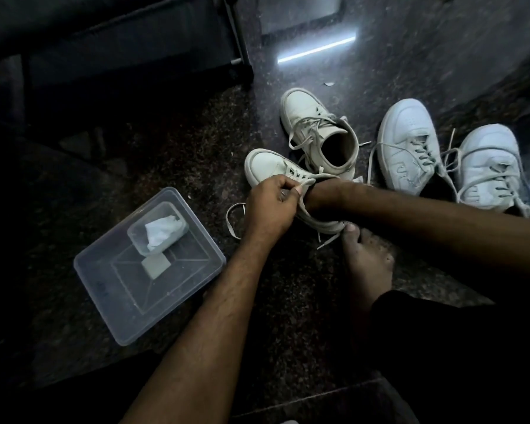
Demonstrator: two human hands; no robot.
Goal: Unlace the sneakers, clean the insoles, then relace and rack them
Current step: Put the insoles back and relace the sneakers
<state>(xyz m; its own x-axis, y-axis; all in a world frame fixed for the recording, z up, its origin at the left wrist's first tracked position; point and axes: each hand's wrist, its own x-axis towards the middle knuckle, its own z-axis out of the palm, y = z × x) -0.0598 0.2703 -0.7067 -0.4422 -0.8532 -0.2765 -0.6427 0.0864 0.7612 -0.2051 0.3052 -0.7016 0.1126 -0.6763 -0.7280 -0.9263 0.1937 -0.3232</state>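
Note:
A cream sneaker lies on the dark stone floor in front of me, toe pointing away to the left. My left hand pinches its lace near the upper eyelets. My right hand reaches into the shoe's opening; only the wrist shows and the fingers are hidden inside. Loose lace ends trail on the floor beside the shoe. Its partner, a second cream sneaker, stands just behind with its laces slack. Another white pair sits to the right, laces loose.
A clear plastic box lies at the left, holding a small tub with a crumpled white wipe and a square pad. My bare foot rests against the near sneaker's heel. Dark furniture stands at the back left.

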